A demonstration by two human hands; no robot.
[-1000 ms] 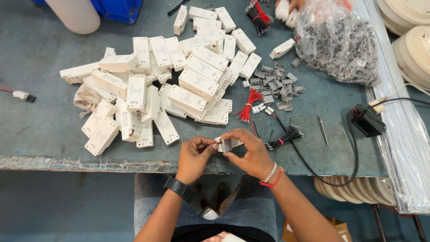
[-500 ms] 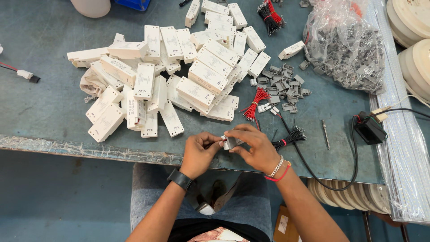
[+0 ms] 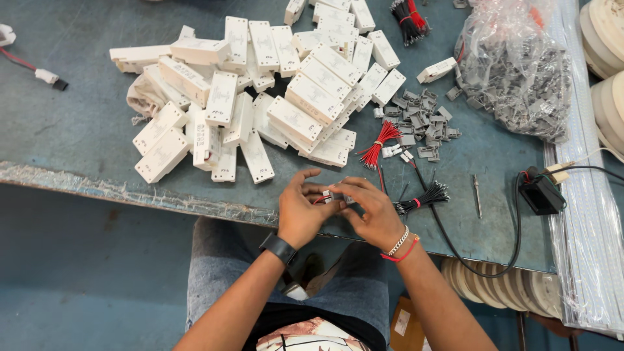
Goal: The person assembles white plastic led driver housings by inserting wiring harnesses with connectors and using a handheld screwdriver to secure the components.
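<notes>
Hands meet just above the near edge of the blue-green tabletop (image 3: 84, 130), and a small white connector (image 3: 328, 195) sits pinched between them. The left hand (image 3: 300, 211) curls its thumb and forefinger around the connector's left end, its other fingers loosely bent; a dark watch (image 3: 279, 247) circles that wrist. The right hand (image 3: 369, 211) closes on the connector from the right, fingertips pressed in on it, so most of the little part is hidden and only a white sliver with a touch of red wire shows. A chain bracelet and a red thread band (image 3: 403, 245) ring the right wrist.

Well beyond the hands, up the tabletop, lies a loose heap of white rectangular boxes (image 3: 260, 84). To the right of that heap, a bundle of red wires (image 3: 379, 144) fans out, near a scatter of small grey clips (image 3: 422, 123). A bundle of black wires (image 3: 422, 196) lies just right of the right hand, close but apart from it. Farther right a thin metal pin (image 3: 476, 195) rests alone, and a black box with a cable (image 3: 539, 194) sits near the tabletop's right side. A clear plastic bag of grey parts (image 3: 513, 65) fills the far right corner
</notes>
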